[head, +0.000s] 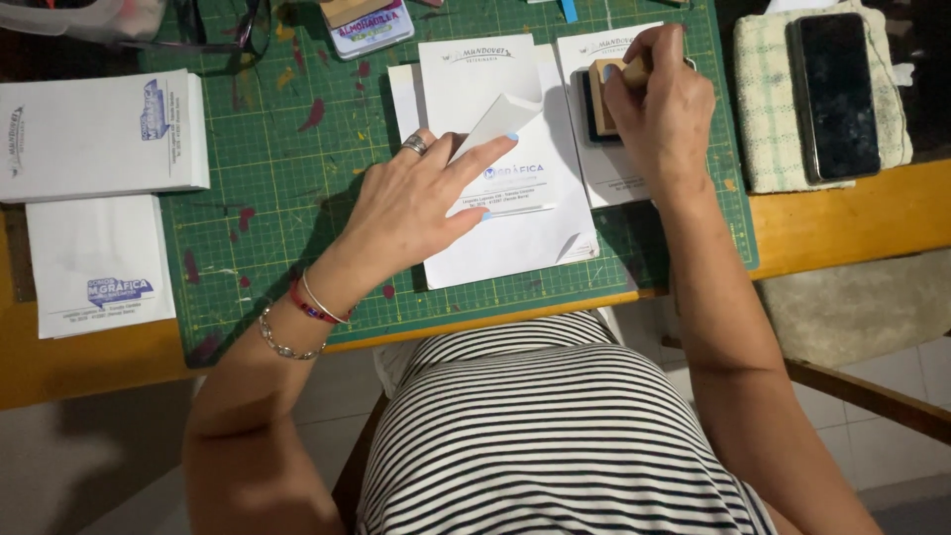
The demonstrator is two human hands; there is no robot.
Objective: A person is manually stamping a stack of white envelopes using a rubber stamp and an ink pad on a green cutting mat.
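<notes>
The person is sitting at a wooden bench (842, 228) with a green cutting mat (287, 198) spread over it, and both hands are working over a small pile of white printed sheets (515, 238) lying near the middle of the mat. The left hand (416, 203) is resting flat and spread on the top sheet, its fingertips lifting and curling back one corner of the paper (505, 114), so the hand is open and pressing rather than gripping. The right hand (659, 99) is closing around a wooden-handled rubber stamp (606, 94), which is sitting on a dark ink pad (584, 104) on top of another white sheet just beside the pile. The paper is looking thin, light and floppy; it is bending easily under one finger and would likely crease or slide if pushed, so holding it down with a flat palm and lifting only at a corner seems the safest grip. The stamp is looking rigid and light, best taken by its wooden block from above, keeping fingers off the inked face. Off to the left of the mat two stacks of printed white pads (99, 134) are lying well apart from the hands, and to the right a dark phone (837, 94) is resting on a folded pale cloth (768, 109).
</notes>
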